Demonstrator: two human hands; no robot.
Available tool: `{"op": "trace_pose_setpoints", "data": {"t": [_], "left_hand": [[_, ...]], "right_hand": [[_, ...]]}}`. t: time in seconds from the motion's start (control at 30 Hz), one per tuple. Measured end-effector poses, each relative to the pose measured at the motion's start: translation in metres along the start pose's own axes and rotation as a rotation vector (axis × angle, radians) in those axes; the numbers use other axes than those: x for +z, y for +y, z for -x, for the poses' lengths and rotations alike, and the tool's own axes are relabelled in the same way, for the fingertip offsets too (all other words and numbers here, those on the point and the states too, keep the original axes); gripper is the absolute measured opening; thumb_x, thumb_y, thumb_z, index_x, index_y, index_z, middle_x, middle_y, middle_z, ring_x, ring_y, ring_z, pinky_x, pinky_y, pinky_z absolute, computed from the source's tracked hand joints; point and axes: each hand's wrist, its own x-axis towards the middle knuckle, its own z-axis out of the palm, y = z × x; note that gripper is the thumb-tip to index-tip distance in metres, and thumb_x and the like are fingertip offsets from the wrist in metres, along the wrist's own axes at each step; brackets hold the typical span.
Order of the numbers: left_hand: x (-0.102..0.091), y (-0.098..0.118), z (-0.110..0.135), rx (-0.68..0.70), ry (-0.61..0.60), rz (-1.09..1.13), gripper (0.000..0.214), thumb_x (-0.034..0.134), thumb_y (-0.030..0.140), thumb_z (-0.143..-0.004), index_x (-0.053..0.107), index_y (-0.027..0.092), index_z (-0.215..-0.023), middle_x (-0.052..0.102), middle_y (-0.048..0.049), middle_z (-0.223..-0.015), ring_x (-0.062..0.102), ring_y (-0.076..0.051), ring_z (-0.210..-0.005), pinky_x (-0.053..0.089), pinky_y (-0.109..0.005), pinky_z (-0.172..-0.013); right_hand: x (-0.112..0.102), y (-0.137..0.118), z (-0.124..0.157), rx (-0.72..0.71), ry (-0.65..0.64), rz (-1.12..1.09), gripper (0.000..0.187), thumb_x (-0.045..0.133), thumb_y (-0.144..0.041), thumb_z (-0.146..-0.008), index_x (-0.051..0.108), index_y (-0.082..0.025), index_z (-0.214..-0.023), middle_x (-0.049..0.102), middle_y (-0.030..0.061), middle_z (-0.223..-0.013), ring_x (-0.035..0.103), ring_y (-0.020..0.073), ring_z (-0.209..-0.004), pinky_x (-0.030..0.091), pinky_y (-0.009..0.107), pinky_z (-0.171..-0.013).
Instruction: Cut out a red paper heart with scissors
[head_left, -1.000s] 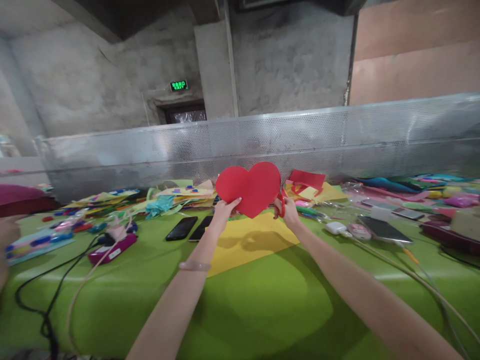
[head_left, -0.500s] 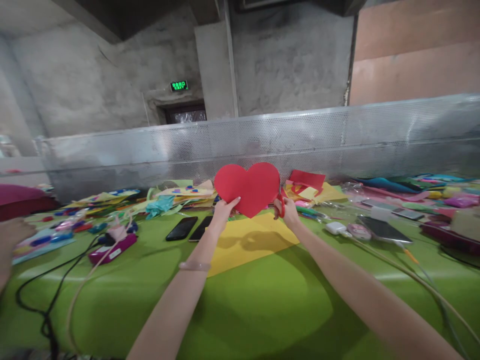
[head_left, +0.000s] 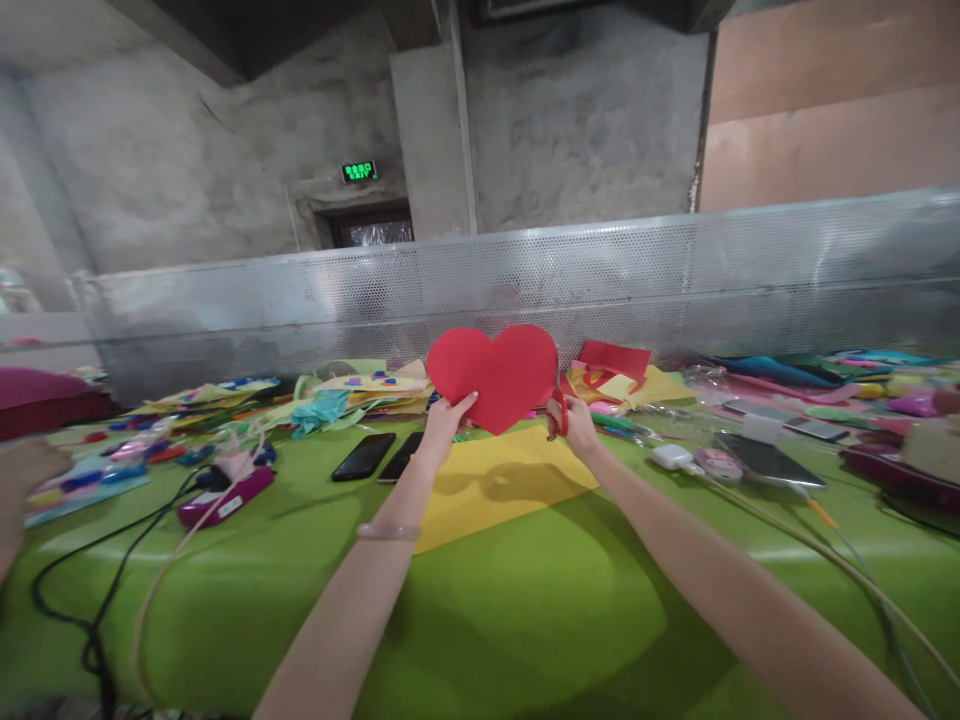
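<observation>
A red paper heart is held up in front of me, its face toward me and its tip down. My left hand pinches its lower left edge, thumb on the near side. In my right hand is a pair of scissors with red handles, the blades pointing up along the heart's right edge. Below the heart, a yellow sheet of paper lies on the green tabletop, with shadows of the hands and heart on it.
Two dark phones, one a black phone, lie left of the yellow sheet. A purple power strip with cables sits further left, near another person's hand. Red paper scraps, a white charger and a tablet-like device lie to the right.
The heart and my left hand have shifted very slightly to the left. My right hand stays at the heart's right edge with the scissors.
</observation>
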Motion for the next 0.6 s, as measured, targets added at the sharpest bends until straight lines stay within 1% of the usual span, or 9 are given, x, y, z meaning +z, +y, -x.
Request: {"op": "trace_pose_setpoints", "data": {"t": [0.23,0.33,0.47,0.6], "left_hand": [[-0.0009,0.0002,-0.0012,-0.005,-0.002,0.011,0.041,0.078,0.042,-0.053,0.064,0.012,-0.078,0.061,-0.0001,-0.054,0.043,-0.006,-0.035,0.033,-0.020,-0.035],[-0.0015,-0.0003,-0.0015,-0.004,0.001,0.012,0.042,0.078,0.042,-0.053,0.064,0.012,-0.078,0.060,0.0004,-0.053,0.042,-0.006,-0.034,0.034,-0.021,-0.036],[-0.0023,0.0001,-0.0009,-0.002,0.004,0.005,0.040,0.078,0.043,-0.054,0.064,0.013,-0.077,0.057,0.0017,-0.050,0.043,-0.006,-0.034,0.031,-0.020,-0.035],[-0.0029,0.0000,-0.0016,-0.005,0.011,0.004,0.039,0.078,0.043,-0.054,0.063,0.013,-0.075,0.057,0.0022,-0.049,0.043,-0.006,-0.035,0.030,-0.019,-0.035]], "right_hand": [[0.0014,-0.0001,0.0004,0.009,-0.004,-0.005,0.021,0.052,-0.026,-0.067,0.041,-0.020,-0.050,0.044,-0.0058,-0.036,0.042,0.0080,-0.030,0.041,0.020,-0.033],[0.0016,0.0007,-0.0005,0.015,-0.006,-0.002,0.021,0.052,-0.026,-0.068,0.041,-0.020,-0.050,0.044,-0.0057,-0.035,0.043,0.0084,-0.030,0.042,0.020,-0.033],[0.0015,0.0031,-0.0024,0.030,0.002,0.000,0.021,0.052,-0.025,-0.067,0.043,-0.020,-0.049,0.043,-0.0054,-0.034,0.043,0.0090,-0.029,0.042,0.021,-0.033],[0.0010,0.0033,-0.0026,0.037,0.012,-0.024,0.022,0.054,-0.026,-0.066,0.042,-0.020,-0.049,0.043,-0.0056,-0.035,0.042,0.0086,-0.029,0.042,0.021,-0.032]]}}
